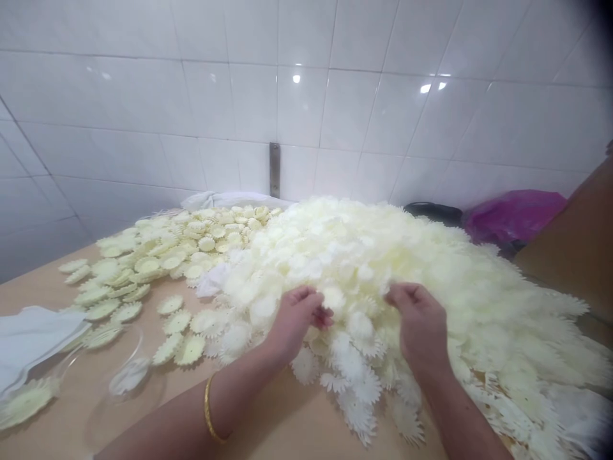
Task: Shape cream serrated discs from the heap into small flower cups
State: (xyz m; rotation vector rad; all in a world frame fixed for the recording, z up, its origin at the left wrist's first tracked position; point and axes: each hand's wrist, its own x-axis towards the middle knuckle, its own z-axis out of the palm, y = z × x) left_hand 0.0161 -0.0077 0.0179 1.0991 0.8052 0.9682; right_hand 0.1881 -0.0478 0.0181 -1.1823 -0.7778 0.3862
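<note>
A big heap of pale cream flower-shaped pieces [306, 236] with toothed edges covers the middle and right of the table. Over its front part, my left hand [297, 317] has its fingers curled together. One round pale piece [334, 298] shows right at those fingertips; I cannot tell whether it is gripped or lies behind them. Apart from it, to the right, my right hand [421, 322] is closed in a pinch above the heap. Whatever the pinch holds is too small or blurred to name. Loose toothed petals [357, 383] spill toward the front edge between my forearms.
Thicker yellowish flower discs [148, 263] are piled at the left. A white cloth [36, 342] and a clear thread spool [129, 375] lie nearer. At the back right are a black object [433, 212], a purple bag [514, 214] and part of another person's limb [569, 223]. A tiled wall [306, 102] stands behind.
</note>
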